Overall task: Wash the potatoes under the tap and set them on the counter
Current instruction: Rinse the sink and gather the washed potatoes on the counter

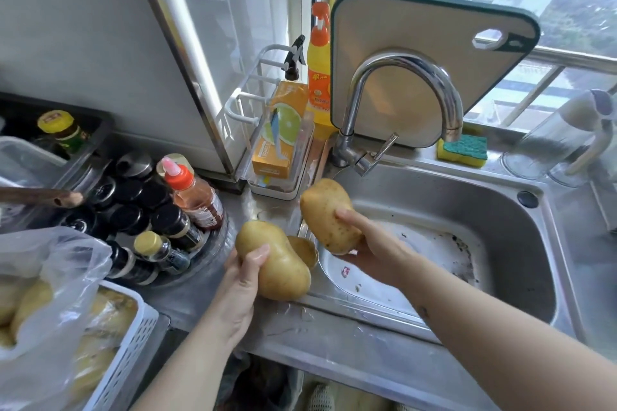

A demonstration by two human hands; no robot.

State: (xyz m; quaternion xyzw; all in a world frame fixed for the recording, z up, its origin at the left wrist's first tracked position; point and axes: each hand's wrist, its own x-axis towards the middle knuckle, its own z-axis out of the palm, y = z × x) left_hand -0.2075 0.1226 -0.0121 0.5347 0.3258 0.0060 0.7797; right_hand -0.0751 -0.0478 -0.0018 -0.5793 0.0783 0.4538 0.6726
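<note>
While my left hand (242, 287) curls its fingers round the near potato (280, 264) above the counter (317, 327), my right hand (374, 243) clasps the far potato (325, 213) at 1 o'clock, probably for rinsing under the tap (400, 60).

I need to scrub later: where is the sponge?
Head view: the sponge lies on the ledge behind the sink, just right of the tap, beside the cutting board.

Third potato (304, 249) mostly hidden behind left-held potato (277, 264); bagged potatoes (30, 304) cut by left edge.
</note>
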